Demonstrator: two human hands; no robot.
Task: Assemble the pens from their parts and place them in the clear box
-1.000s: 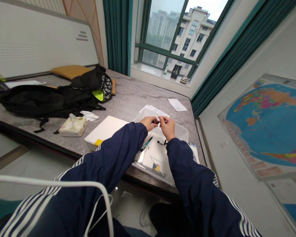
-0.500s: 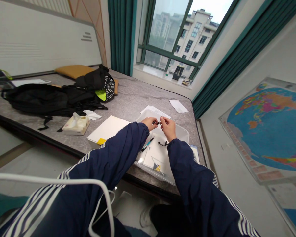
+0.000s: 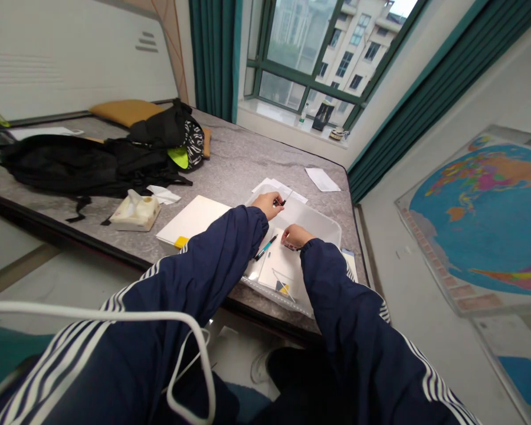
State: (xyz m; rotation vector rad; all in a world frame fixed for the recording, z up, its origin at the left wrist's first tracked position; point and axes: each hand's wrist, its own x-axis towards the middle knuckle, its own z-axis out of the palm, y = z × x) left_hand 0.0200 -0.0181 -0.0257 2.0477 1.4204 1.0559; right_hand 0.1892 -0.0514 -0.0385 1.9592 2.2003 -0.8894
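Observation:
My left hand [image 3: 266, 204] is closed on a slim dark pen part [image 3: 284, 203] with a thin tip pointing up and away, over the far left of a clear plastic bin [image 3: 331, 230]. Lower in the bin, my right hand [image 3: 297, 236] has its fingers pinched together just above the white flat box. Small black pieces [image 3: 292, 247] show beneath these fingers; whether they are gripped is hidden. A teal and black pen [image 3: 266, 247] lies left of the right hand. Nearer me, a thin white stick [image 3: 283, 275] rests on the white flat box [image 3: 269, 265].
A white box [image 3: 194, 218] with a yellow corner and a tissue pack [image 3: 137, 212] lie left of the bin. Black backpacks [image 3: 71, 165] lie farther left. Papers [image 3: 322, 179] are beyond the bin. A white cable [image 3: 115, 313] crosses the near left.
My right hand has left my left hand and moved down to the black pieces in the bin. The left hand keeps the pen part. The view has tilted slightly downward.

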